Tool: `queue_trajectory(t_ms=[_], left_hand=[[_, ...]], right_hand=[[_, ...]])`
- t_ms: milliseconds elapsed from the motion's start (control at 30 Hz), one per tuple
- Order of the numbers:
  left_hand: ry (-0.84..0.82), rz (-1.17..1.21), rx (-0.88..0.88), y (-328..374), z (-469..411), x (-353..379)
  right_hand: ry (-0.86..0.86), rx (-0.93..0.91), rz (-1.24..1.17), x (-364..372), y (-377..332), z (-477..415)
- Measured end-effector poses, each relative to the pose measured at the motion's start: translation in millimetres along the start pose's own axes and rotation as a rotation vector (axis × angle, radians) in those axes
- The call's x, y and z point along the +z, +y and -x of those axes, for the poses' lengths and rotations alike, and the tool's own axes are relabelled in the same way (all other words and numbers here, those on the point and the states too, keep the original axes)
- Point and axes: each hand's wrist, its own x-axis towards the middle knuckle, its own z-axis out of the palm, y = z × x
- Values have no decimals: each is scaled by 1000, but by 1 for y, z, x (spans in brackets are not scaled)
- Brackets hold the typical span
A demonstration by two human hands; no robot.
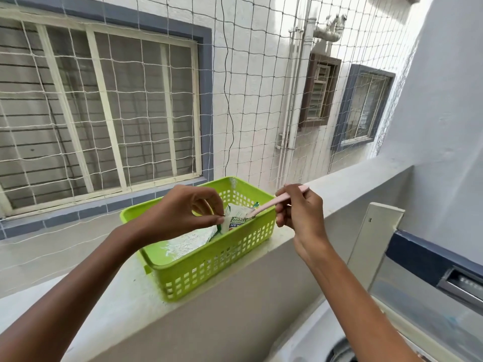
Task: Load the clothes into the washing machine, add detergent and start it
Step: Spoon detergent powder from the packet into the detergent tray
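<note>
Detergent comes here in a small white packet point(236, 218) with green and blue print, its top torn open and its body standing tilted inside a bright green plastic basket point(209, 267). White powder is spilled over the basket's floor on the near left side of the packet. The basket has slotted walls and sits on a pale ledge point(125, 304) of a balcony wall, with a rope net point(156, 100) stretched behind it and a window on the far building beyond. From the left, the left hand point(183, 211) reaches in over the basket's far rim, thumb and forefinger pinched on the packet's open upper edge, the other fingers curled. To the right, the right hand point(300, 218) grips a pink spoon point(277, 201) by the handle, fingers closed around it, with the bowl end dipped into the packet's mouth and the handle slanting up to the right. At the lower right, the grey top and dark blue panel of the washing machine point(418, 296) stand just below the ledge.
</note>
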Motion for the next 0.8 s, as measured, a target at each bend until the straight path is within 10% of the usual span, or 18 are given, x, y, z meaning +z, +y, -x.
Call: queue_trajectory(t_ms=[800], left_hand=[[25,-54,6,3,0,1]], right_hand=[[87,-351,24,0,-22,10]])
